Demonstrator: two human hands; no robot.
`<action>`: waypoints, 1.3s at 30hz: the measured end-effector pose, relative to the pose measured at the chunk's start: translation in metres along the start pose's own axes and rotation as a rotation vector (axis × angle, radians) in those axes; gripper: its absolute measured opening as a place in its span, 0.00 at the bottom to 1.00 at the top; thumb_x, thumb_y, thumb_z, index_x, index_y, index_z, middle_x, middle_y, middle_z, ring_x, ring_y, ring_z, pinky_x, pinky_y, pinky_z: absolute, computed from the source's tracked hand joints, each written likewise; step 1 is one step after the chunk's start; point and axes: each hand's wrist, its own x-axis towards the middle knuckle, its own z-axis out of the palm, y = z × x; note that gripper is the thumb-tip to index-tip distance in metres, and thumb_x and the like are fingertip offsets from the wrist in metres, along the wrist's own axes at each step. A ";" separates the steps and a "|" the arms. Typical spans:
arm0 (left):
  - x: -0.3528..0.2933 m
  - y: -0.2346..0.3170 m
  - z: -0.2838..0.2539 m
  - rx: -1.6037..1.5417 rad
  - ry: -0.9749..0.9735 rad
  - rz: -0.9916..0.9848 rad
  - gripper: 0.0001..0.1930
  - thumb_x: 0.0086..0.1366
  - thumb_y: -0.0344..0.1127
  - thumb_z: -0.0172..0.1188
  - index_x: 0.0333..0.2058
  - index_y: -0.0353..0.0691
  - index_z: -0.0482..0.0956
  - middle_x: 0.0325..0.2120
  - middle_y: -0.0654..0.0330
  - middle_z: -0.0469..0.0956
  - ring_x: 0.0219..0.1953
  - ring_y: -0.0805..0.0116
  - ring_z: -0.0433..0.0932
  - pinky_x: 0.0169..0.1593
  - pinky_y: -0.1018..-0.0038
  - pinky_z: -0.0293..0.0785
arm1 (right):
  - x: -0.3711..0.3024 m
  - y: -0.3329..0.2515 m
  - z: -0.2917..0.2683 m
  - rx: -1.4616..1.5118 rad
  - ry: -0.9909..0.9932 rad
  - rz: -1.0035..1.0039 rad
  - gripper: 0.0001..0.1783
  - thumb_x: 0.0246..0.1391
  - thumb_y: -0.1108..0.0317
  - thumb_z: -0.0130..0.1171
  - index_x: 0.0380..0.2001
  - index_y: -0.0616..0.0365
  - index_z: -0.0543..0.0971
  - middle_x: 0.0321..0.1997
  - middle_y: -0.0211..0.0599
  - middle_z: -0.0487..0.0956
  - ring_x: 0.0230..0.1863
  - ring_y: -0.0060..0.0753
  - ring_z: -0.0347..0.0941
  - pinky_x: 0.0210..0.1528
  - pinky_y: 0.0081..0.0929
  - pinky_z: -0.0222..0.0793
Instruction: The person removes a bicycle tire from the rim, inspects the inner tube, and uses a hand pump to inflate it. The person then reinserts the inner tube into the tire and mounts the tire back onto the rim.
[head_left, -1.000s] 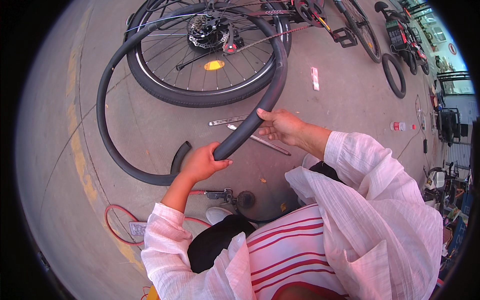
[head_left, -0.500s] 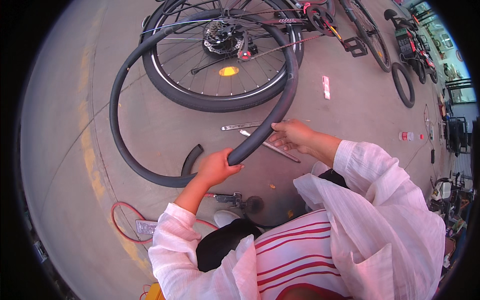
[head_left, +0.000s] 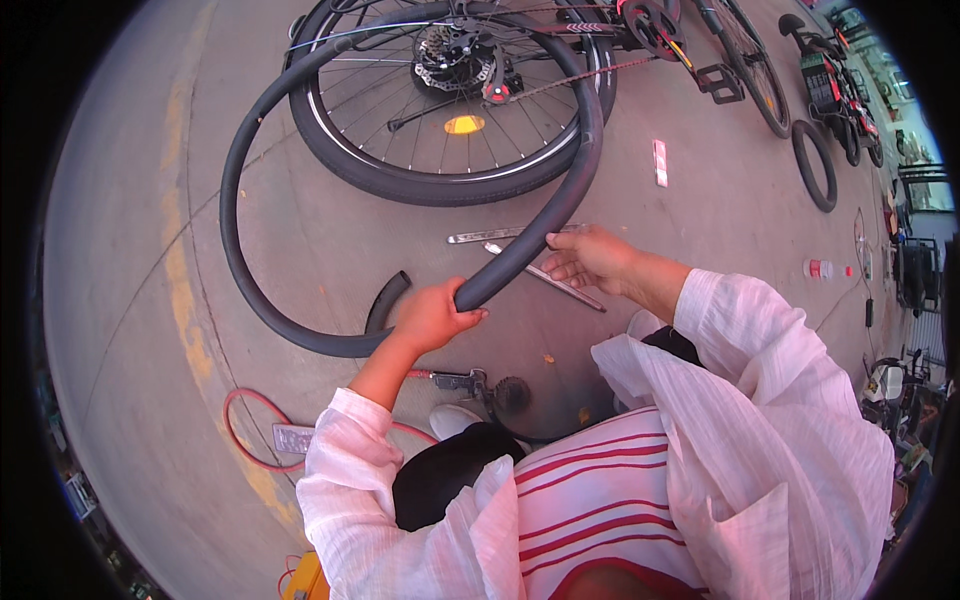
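A large black inner tube point(head_left: 525, 250), plump with air, is held up in a wide loop in front of me. My left hand point(head_left: 440, 312) wraps round its near side, fingers closed. On the tube's right side, my right hand point(head_left: 595, 260) has its fingertips at the outer edge, with the fingers loosely apart. Beyond and partly behind the loop lies a bicycle wheel point(head_left: 440, 190) with tyre, disc brake, chain and yellow reflector. Two metal bars, perhaps tyre levers point(head_left: 560, 285), rest on the floor beneath the tube.
A short curved black piece of rubber point(head_left: 385, 300) lies by my left wrist. Nearer me are a gauge-like air tool point(head_left: 470, 385) and a red hose point(head_left: 235, 400). To the right are a loose tyre point(head_left: 815, 165), a bottle point(head_left: 825, 270) and a red-and-white packet point(head_left: 660, 163).
The view has shifted slightly, so the wheel and floor items sit a little higher. Both hands keep nearly the same places at the tube.
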 end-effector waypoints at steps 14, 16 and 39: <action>-0.005 0.005 -0.002 -0.059 0.062 0.018 0.22 0.52 0.49 0.70 0.40 0.41 0.79 0.25 0.51 0.79 0.31 0.54 0.80 0.36 0.66 0.72 | -0.005 0.003 0.004 -0.052 -0.033 -0.006 0.15 0.65 0.59 0.50 0.45 0.60 0.75 0.35 0.36 0.80 0.30 0.22 0.74 0.28 0.22 0.68; -0.005 0.006 -0.001 -0.051 0.084 0.017 0.22 0.51 0.49 0.70 0.40 0.41 0.79 0.26 0.51 0.79 0.31 0.53 0.80 0.36 0.65 0.73 | -0.006 0.007 0.004 -0.070 -0.048 -0.007 0.15 0.65 0.59 0.51 0.44 0.61 0.75 0.36 0.36 0.80 0.30 0.23 0.74 0.29 0.23 0.68; 0.001 -0.007 -0.008 -0.059 0.161 0.036 0.23 0.50 0.54 0.70 0.35 0.40 0.79 0.23 0.49 0.79 0.29 0.48 0.80 0.34 0.61 0.73 | -0.072 0.043 0.044 -0.693 -0.341 -0.207 0.18 0.63 0.59 0.53 0.43 0.66 0.77 0.36 0.43 0.82 0.36 0.32 0.79 0.43 0.30 0.75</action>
